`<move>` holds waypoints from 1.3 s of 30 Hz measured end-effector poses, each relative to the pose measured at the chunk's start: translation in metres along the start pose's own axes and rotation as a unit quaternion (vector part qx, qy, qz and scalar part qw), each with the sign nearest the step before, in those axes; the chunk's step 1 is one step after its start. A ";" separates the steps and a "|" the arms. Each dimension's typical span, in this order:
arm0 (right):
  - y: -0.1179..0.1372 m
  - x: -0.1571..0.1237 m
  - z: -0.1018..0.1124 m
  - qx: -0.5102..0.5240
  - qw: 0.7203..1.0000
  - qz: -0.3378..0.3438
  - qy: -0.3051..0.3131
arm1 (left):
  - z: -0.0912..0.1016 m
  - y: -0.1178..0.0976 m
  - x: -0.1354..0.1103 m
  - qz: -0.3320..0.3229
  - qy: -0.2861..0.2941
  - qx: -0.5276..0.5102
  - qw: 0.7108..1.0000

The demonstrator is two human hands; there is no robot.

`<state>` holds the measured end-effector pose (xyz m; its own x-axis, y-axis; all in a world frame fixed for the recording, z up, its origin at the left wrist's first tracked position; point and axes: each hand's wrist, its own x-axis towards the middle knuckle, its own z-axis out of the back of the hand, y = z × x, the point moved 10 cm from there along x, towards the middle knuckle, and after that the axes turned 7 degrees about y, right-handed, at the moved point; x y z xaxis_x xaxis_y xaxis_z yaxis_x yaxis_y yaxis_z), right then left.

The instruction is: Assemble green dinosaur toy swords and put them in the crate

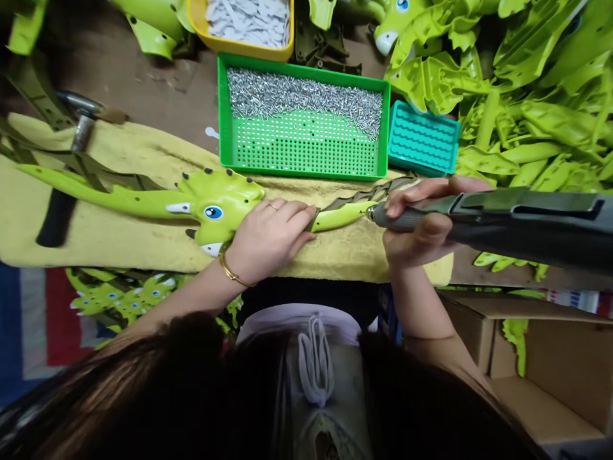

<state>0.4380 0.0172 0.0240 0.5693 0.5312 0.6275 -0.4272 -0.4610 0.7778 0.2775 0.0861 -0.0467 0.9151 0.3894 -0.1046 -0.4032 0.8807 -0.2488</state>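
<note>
Yellow plastic tray (239,29): cut off by top edge, white contents too small to tell. Dark grey electric screwdriver (527,220): rear cut off at right edge. Lime-green plastic dinosaur toy (220,198): middle hidden under left hand (268,239).

- A green perforated tray (304,172), silver screws (301,96) heaped across its far half
- A teal moulded tray (424,138) just beside it
- A yellow bin (239,51) of white pieces (249,22) beyond the green tray
- A steel-shafted hammer (82,131) lying across a yellow towel (143,246)
- A heap of lime-green plastic toy parts (527,108) at far right
- A cardboard box (541,364) at lower right
</note>
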 end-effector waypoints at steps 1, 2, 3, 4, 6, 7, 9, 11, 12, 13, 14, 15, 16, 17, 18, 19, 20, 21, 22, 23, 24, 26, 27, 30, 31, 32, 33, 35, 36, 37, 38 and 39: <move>-0.002 -0.002 -0.001 -0.020 1.000 -0.004 0.007 | 0.000 0.000 0.000 0.001 -0.002 0.001 1.000; -0.003 -0.004 0.000 -0.027 1.000 -0.004 0.009 | 0.000 0.000 0.000 0.002 -0.002 0.001 1.000; -0.002 -0.006 0.002 -0.021 1.000 -0.001 0.006 | 0.000 -0.001 0.000 0.002 -0.002 0.002 1.000; -0.001 -0.006 0.003 -0.008 1.000 0.000 0.007 | 0.000 -0.001 0.000 0.002 -0.001 0.004 1.000; 0.001 -0.001 -0.001 0.021 0.999 -0.018 0.027 | -0.001 -0.003 0.000 -0.003 -0.003 0.007 1.000; 0.000 0.004 -0.008 0.032 0.998 -0.034 0.041 | 0.000 -0.004 0.000 -0.007 -0.007 0.009 1.000; 0.000 0.021 -0.022 0.066 0.996 -0.047 0.038 | 0.001 -0.005 0.000 -0.013 -0.020 0.014 1.000; -0.001 0.042 -0.037 0.119 0.992 -0.024 -0.014 | 0.003 -0.007 -0.002 -0.019 -0.032 0.021 0.999; -0.006 0.051 -0.045 0.127 0.991 -0.014 -0.046 | 0.006 -0.008 -0.003 -0.025 -0.040 0.027 0.999; -0.016 0.058 -0.054 0.112 0.991 -0.020 -0.070 | 0.008 -0.010 -0.005 -0.031 -0.048 0.036 0.998; -0.030 0.063 -0.064 0.077 0.993 -0.045 -0.078 | 0.011 -0.011 -0.007 -0.035 -0.055 0.047 0.997; -0.048 0.066 -0.077 0.038 0.993 -0.086 -0.065 | 0.014 -0.011 -0.009 -0.037 -0.064 0.059 0.996; -0.068 0.067 -0.088 0.005 0.991 -0.129 -0.038 | 0.017 -0.011 -0.012 -0.036 -0.075 0.068 0.994; -0.087 0.065 -0.098 -0.014 0.986 -0.165 -0.003 | 0.020 -0.010 -0.014 -0.035 -0.086 0.074 0.993; -0.102 0.062 -0.106 -0.015 0.982 -0.185 0.029 | 0.023 -0.008 -0.017 -0.033 -0.099 0.074 0.992; -0.111 0.059 -0.110 -0.009 0.981 -0.186 0.051 | 0.025 -0.007 -0.019 -0.034 -0.111 0.069 0.991; -0.115 0.056 -0.110 -0.004 0.984 -0.171 0.058 | 0.026 -0.006 -0.020 -0.036 -0.123 0.062 0.990; -0.115 0.055 -0.107 -0.004 0.988 -0.144 0.052 | 0.027 -0.005 -0.022 -0.038 -0.133 0.054 0.989; -0.111 0.054 -0.104 -0.007 0.993 -0.115 0.038 | 0.027 -0.003 -0.022 -0.037 -0.139 0.047 0.988; -0.106 0.053 -0.101 -0.007 0.996 -0.087 0.022 | 0.026 -0.001 -0.022 -0.034 -0.144 0.039 0.988; -0.101 0.053 -0.100 -0.003 0.998 -0.064 0.009 | 0.026 0.000 -0.022 -0.032 -0.146 0.031 0.988; -0.088 0.056 -0.100 0.019 0.999 -0.023 -0.014 | 0.026 0.003 -0.022 -0.027 -0.149 0.016 0.988; -0.081 0.059 -0.100 0.033 0.999 -0.005 -0.023 | 0.026 0.004 -0.022 -0.025 -0.149 0.009 0.988; -0.053 0.067 -0.096 0.071 0.996 0.034 -0.033 | 0.027 0.005 -0.022 -0.025 -0.151 -0.002 0.988; -0.041 0.068 -0.092 0.088 0.995 0.041 -0.035 | 0.027 0.005 -0.022 -0.025 -0.153 -0.002 0.988; -0.030 0.067 -0.087 0.105 0.993 0.044 -0.035 | 0.027 0.005 -0.022 -0.025 -0.156 -0.001 0.988; -0.018 0.064 -0.082 0.122 0.991 0.041 -0.028 | 0.027 0.005 -0.021 -0.023 -0.157 0.002 0.987; 0.005 0.050 -0.074 0.148 0.988 0.038 0.004 | 0.025 0.006 -0.020 -0.020 -0.153 0.006 0.988; 0.015 0.041 -0.072 0.153 0.987 0.036 0.028 | 0.023 0.006 -0.019 -0.019 -0.149 0.006 0.989; 0.024 0.031 -0.070 0.153 0.986 0.034 0.051 | 0.022 0.006 -0.019 -0.019 -0.143 0.006 0.989; 0.030 0.020 -0.068 0.153 0.985 0.035 0.069 | 0.020 0.007 -0.018 -0.019 -0.139 0.005 0.990; 0.035 0.011 -0.067 0.152 0.985 0.036 0.080 | 0.019 0.007 -0.018 -0.019 -0.137 0.002 0.990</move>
<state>0.3825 0.0541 0.0602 0.4161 0.5834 0.6975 -0.2196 -0.6799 0.6996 0.2583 0.0905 -0.0278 0.8942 0.4138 0.1709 -0.3686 0.8972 -0.2434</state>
